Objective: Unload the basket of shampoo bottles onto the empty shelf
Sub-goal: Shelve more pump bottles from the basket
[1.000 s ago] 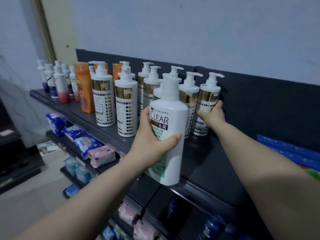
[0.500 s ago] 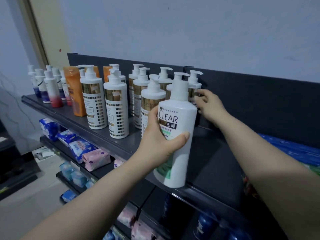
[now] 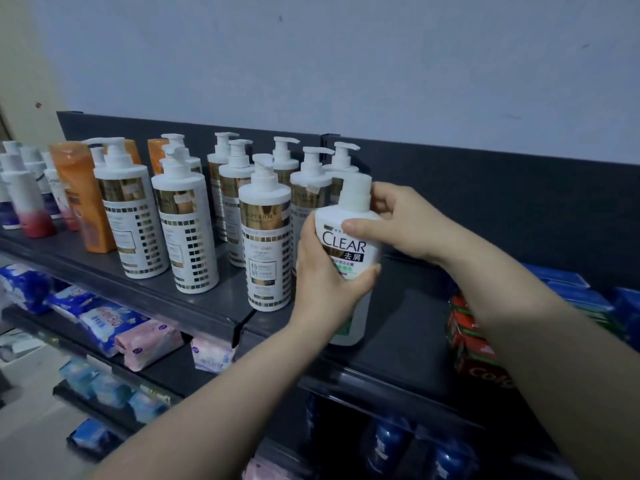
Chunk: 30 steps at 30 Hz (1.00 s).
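CLEAR shampoo bottle (image 3: 349,244) upright on dark shelf (image 3: 398,327), near front edge, just right of white-and-gold pump bottles (image 3: 265,237). Left hand (image 3: 325,282) wrapped round body, fingers gripping to steady it. Right hand (image 3: 398,220) pinching pump collar and shoulder, likely squaring label forward.

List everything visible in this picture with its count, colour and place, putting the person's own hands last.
CLEAR shampoo bottle: one, white with green label, front of the top shelf.
Pump bottles: about nine, white and gold, top shelf, left of it.
Orange bottles: three, orange, further left.
Small bottles: several, white with red or purple bases, far left.
Soft packs: many, blue, white and pink, lower shelves at left.
Toothpaste boxes: a few, red, beside the right forearm.
Blue bottles: several, blue, bottom shelf.
Left hand: one, grips the bottle's body.
Right hand: one, holds its shoulder and pump neck.
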Tool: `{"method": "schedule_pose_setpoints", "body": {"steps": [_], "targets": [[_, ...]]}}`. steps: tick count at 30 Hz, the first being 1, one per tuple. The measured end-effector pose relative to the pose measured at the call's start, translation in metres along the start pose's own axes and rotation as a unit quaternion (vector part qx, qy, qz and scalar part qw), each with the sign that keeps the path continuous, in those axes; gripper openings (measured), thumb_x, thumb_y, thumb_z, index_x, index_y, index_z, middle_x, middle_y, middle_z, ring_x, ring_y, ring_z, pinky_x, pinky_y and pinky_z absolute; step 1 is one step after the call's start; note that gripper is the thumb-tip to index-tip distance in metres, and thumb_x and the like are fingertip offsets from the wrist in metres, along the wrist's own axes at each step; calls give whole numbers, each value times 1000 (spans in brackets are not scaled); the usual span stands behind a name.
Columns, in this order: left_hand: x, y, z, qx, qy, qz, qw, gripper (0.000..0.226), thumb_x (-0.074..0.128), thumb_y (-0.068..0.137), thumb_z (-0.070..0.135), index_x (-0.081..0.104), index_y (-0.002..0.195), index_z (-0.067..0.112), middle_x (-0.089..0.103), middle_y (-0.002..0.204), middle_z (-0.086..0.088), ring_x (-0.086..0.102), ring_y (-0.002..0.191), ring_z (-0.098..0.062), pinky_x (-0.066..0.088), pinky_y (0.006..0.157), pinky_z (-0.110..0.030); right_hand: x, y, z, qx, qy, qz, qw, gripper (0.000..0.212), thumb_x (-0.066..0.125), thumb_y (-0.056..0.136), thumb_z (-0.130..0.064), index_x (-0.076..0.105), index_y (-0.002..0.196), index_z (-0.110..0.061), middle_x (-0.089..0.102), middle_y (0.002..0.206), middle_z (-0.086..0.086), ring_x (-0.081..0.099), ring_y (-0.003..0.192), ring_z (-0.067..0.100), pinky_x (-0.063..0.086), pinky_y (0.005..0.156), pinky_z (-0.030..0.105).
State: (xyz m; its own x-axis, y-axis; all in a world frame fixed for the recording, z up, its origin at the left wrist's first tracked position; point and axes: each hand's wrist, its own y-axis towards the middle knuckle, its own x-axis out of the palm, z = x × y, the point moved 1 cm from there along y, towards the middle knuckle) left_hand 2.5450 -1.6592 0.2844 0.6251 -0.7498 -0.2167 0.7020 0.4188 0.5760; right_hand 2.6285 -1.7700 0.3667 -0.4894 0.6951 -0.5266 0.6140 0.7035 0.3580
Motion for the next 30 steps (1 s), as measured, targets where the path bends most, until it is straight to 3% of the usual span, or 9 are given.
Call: {"method": "schedule_pose_setpoints", "body": {"steps": [6, 9, 11, 13, 16, 19, 24, 30], "targets": [[-19, 3, -11, -4, -8, -59, 998, 114, 86, 67, 27, 11, 151, 16, 39, 147, -4, 41, 134, -17, 39, 109, -42, 12, 2, -2, -4, -32, 21, 999, 35, 76, 77, -33, 60, 107, -36, 70, 108, -9, 67, 97, 6, 54, 85, 31], [-31, 1, -18, -2, -20, -86, 996, 106, 85, 69, 26, 17, 150, 21, 44, 143, 0, 45, 131, -13, 41, 107, -40, 19, -3, 0, 5, -27, 56, 998, 35, 73, 77, -38, 58, 109, -38, 68, 109, -15, 66, 98, 1, 52, 83, 25], [-40, -1, -22, 10, -14, -107, 994, 96, 83, 71, 29, 23, 147, 26, 47, 140, 6, 46, 129, -6, 42, 107, -37, 25, -13, 1, 15, -29, 95, 995, 47, 67, 76, -50, 55, 119, -37, 65, 116, -18, 63, 103, -2, 50, 85, 21], [-50, -3, -27, 19, -5, -128, 992, 91, 80, 75, 31, 25, 148, 25, 48, 141, 7, 44, 129, -4, 40, 109, -35, 31, -25, 5, 34, -40, 150, 987, 57, 59, 81, -56, 51, 132, -30, 60, 128, -12, 58, 113, 1, 48, 94, 26], [-63, -4, -33, 26, 14, -155, 987, 89, 75, 80, 31, 22, 150, 20, 44, 147, 3, 39, 135, -8, 34, 113, -34, 42, -45, 4, 64, -141, 248, 956, 51, 52, 93, -47, 47, 139, -24, 55, 135, -5, 51, 121, 6, 41, 104, 32], [-78, -12, -37, 45, 33, -179, 982, 87, 72, 83, 31, 20, 151, 19, 38, 152, 0, 34, 138, -9, 29, 113, -29, 57, -66, -6, 82, -260, 295, 916, 48, 51, 97, -35, 46, 141, -17, 51, 139, 2, 46, 128, 15, 36, 106, 32], [-105, -38, -41, 105, 14, -228, 968, 75, 71, 85, 23, 31, 148, 16, 42, 143, 6, 37, 130, -2, 33, 107, -26, 99, -116, -32, 129, -355, 319, 869, 51, 56, 94, -27, 44, 141, -11, 48, 142, 6, 41, 132, 19, 29, 107, 26], [-104, -96, -33, 146, 16, -315, 938, 73, 67, 89, 28, 29, 149, 16, 39, 149, -2, 35, 136, -13, 25, 106, -17, 146, -200, -56, 210, -424, 306, 826, 58, 56, 94, -32, 39, 145, -9, 44, 147, 7, 37, 137, 23, 29, 112, 34]]}}
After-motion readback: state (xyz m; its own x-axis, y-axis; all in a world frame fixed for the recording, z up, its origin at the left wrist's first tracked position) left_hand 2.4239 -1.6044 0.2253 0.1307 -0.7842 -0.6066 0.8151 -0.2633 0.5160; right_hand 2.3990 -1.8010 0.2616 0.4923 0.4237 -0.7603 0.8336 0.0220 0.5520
